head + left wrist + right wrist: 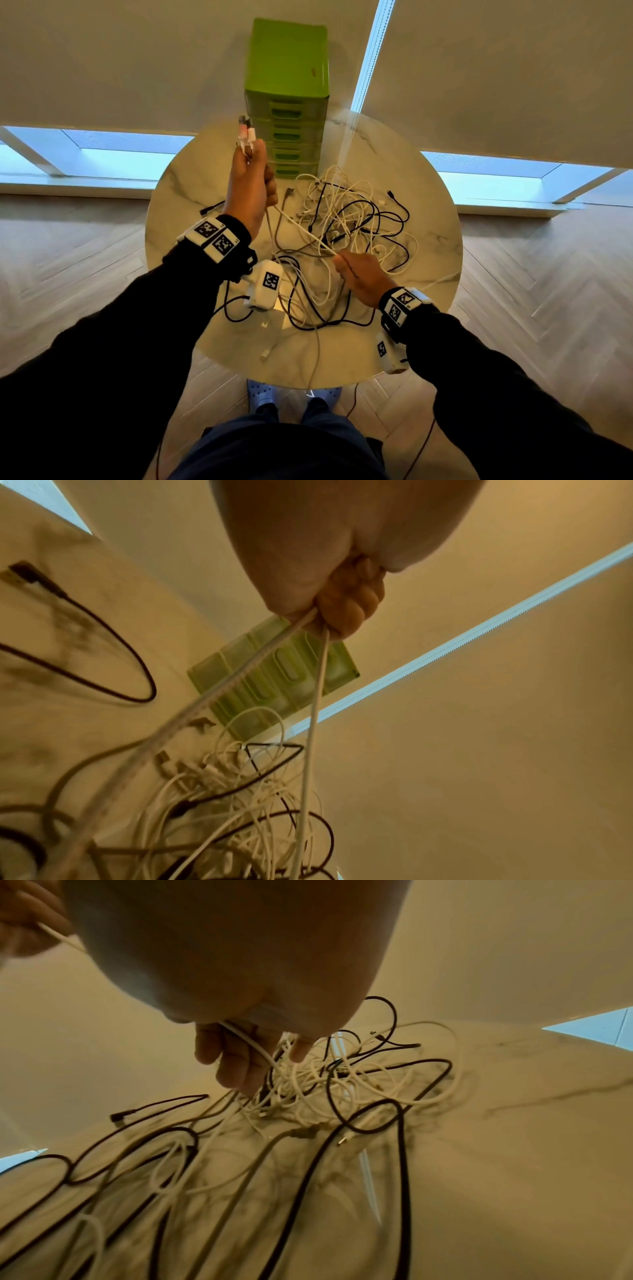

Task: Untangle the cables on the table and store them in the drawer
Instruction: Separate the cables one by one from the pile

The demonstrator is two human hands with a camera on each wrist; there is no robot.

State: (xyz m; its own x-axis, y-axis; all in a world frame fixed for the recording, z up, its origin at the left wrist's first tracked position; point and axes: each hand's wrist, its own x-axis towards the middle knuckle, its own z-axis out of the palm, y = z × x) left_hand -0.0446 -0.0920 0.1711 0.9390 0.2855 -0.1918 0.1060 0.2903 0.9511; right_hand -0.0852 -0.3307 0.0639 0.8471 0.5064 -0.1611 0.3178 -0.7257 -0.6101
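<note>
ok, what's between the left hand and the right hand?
A taut stretch of white cable runs from the raised left hand down to the right hand, crossing above the tangled cables on the table. Head view shows it.

A round, marble-patterned counter [394,342] fills the middle of the head view, standing on a pale herringbone wood floor [548,274] that spreads to the left and right edges of the frame. Across the upper part hang cream roller blinds [496,75], with strips of blue-lit window [130,157] showing beneath them and in a narrow gap between them. At the bottom centre, light blue perforated shoes [263,394] show under the counter's near edge.
</note>
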